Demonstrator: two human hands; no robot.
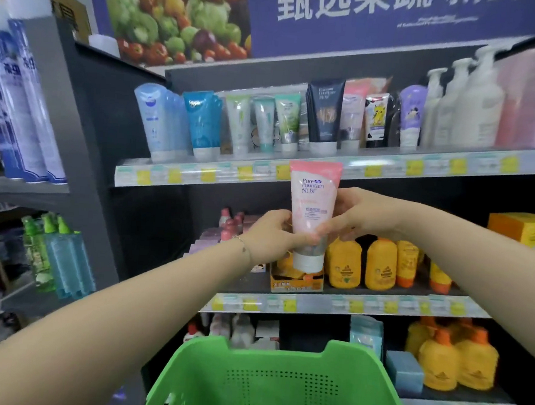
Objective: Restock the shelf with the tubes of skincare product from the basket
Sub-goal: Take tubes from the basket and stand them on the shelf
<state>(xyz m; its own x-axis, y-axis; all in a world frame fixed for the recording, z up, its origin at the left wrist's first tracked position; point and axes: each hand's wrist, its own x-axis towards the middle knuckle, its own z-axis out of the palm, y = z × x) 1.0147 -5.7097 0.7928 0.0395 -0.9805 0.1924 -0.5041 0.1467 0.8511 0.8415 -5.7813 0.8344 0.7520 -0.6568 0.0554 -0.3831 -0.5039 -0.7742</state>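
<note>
Shelf unit (pixel 324 171): dark, several tiers, each front edge carrying a rail of yellow and white price tags. It stands directly behind the grip.

Banner (pixel 364 26): blue with white characters and a fruit-and-vegetable photograph, well above the grip.

Basket (pixel 280 387): green plastic with a perforated wall, directly below the grip at the bottom of the view.

Row of tubes (pixel 264 127): blue, green, navy, pink and purple, standing cap-down on the top tier, above the grip.

Yellow bottles (pixel 378 265): orange-capped, on the middle tier, behind and just right of the grip.

Tube (pixel 313 202): held in the air in front of the shelf unit, near upright, cap down. It has a pink crimped top end, a pale pink-and-white body printed "Pure Fountain" with characters beneath, a greyish band low down and a white cap. The top end overlaps the top tier's price rail in the view.

Left hand (pixel 270 237): grips the tube's lower body from the left, fingers wrapped behind and thumb across the front, just above the cap.

Right hand (pixel 359 214): holds the tube's right edge at mid-body, fingers curled narrowly against it.

Bracelet (pixel 243 243): thin chain on the left wrist.
</note>
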